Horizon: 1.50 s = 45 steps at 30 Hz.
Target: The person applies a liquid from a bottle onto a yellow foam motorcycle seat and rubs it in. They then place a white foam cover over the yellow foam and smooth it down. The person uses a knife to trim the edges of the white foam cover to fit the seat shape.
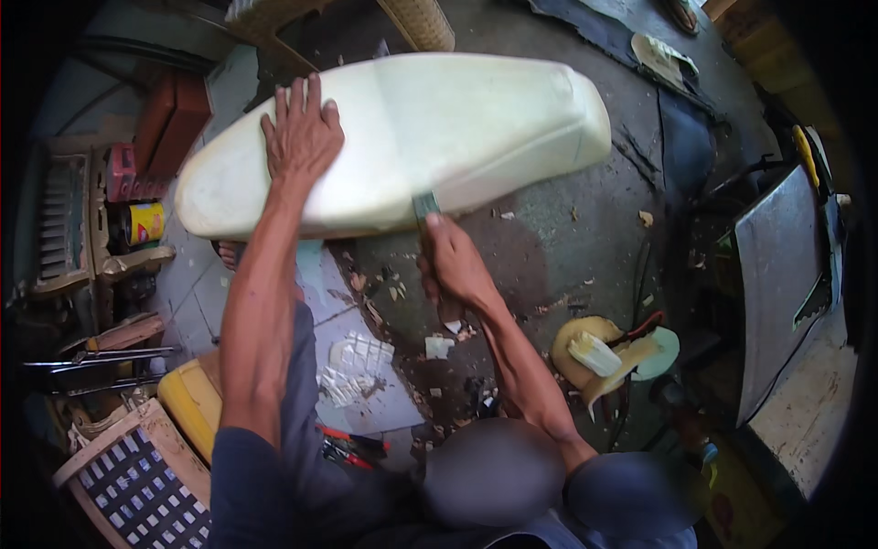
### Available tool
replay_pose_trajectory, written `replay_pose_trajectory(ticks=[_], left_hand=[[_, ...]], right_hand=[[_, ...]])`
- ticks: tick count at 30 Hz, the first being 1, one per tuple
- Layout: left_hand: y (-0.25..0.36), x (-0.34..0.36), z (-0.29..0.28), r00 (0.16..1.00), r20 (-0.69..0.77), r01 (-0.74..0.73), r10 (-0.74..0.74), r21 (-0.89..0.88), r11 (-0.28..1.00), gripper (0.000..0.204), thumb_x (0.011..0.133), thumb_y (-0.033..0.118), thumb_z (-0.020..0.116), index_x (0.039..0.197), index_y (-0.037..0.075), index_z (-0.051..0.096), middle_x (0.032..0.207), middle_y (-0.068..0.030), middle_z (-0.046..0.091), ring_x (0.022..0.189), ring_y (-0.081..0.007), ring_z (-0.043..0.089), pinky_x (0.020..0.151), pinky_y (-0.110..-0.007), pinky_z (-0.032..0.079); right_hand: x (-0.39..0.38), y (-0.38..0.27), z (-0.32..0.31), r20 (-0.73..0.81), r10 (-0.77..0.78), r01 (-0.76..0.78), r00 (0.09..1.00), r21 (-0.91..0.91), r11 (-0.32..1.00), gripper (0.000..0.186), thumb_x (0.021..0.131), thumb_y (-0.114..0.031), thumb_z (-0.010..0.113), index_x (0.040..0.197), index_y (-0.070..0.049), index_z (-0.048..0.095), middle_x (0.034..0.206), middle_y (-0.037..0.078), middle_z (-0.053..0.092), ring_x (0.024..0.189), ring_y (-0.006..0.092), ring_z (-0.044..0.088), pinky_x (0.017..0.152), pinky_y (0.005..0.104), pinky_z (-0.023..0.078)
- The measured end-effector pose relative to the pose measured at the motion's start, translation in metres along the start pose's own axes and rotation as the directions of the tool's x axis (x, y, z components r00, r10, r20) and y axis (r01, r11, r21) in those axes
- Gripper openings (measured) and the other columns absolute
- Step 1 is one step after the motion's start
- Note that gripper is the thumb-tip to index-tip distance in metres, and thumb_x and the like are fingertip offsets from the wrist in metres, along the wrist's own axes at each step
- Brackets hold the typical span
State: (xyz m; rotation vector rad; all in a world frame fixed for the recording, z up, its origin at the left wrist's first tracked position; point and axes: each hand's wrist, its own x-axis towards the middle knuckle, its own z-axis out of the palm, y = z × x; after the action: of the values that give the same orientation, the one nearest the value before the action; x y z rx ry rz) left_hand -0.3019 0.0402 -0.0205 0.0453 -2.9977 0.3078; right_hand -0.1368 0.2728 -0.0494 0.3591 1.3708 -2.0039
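A long, pale cream foam motorcycle seat (476,110) lies across the view in front of me, its narrower rounded end to the left. My left hand (300,137) rests flat on its upper surface near that end, fingers stretched out and holding nothing. At the seat's near edge, around the middle, my right hand (450,256) is closed round a flat-bladed knife (424,205). The greyish blade points away from me and touches the foam's edge. Most of the handle is hidden by my fingers.
Foam offcuts (594,357) lie on the floor at right, with small scraps scattered about. Red-handled tools (352,448) and a clear crumpled sheet (357,366) are near my leg. A woven-panel wooden frame (146,480) stands lower left, a yellow can (144,223) far left, a metal panel (777,274) right.
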Motion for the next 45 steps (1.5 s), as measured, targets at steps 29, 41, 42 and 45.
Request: replay_pose_trajectory(ticks=[29,41,42,45], left_hand=[[0.010,-0.005,-0.004,0.999,-0.012,0.047,-0.049,-0.090,0.995,0.064,0.103,0.037,0.035,0.158,0.004,0.033,0.162,-0.0146,0.037,0.153,-0.0355,0.029,0.123,-0.061,0.021],[0.014,0.007,-0.015,0.995,0.028,0.101,-0.098,-0.151,0.983,0.065,0.103,0.039,0.029,0.161,0.007,0.031,0.166,-0.0106,0.032,0.155,-0.0316,0.024,0.127,-0.056,0.014],[0.014,-0.002,-0.008,0.993,0.041,0.112,-0.106,-0.177,0.978,0.065,0.104,0.038,0.028,0.160,0.007,0.032,0.166,-0.0107,0.032,0.155,-0.0313,0.025,0.126,-0.055,0.014],[0.018,-0.003,-0.008,0.992,0.008,0.124,-0.126,-0.235,0.964,0.064,0.104,0.037,0.027,0.159,0.006,0.034,0.166,-0.0105,0.032,0.156,-0.0290,0.025,0.126,-0.054,0.015]], right_hand=[[-0.033,0.031,0.013,-0.011,-0.013,0.013,1.000,-0.064,0.998,0.040,0.112,-0.041,0.036,0.104,-0.004,0.048,0.067,0.004,0.050,0.046,0.0150,0.051,0.044,0.0349,0.045],[-0.003,0.009,0.022,0.012,-0.003,0.003,1.000,0.023,1.000,0.044,0.111,-0.045,0.034,0.113,-0.004,0.051,0.071,0.006,0.053,0.048,0.0152,0.051,0.042,0.0342,0.045],[-0.014,0.022,0.023,0.014,0.032,-0.033,0.999,0.054,0.998,0.042,0.112,-0.045,0.034,0.108,-0.006,0.048,0.071,0.005,0.051,0.047,0.0151,0.050,0.042,0.0338,0.044],[-0.016,0.019,0.025,0.041,0.058,-0.061,0.998,0.081,0.995,0.039,0.112,-0.044,0.033,0.100,-0.009,0.043,0.069,0.004,0.047,0.045,0.0147,0.045,0.041,0.0336,0.044]])
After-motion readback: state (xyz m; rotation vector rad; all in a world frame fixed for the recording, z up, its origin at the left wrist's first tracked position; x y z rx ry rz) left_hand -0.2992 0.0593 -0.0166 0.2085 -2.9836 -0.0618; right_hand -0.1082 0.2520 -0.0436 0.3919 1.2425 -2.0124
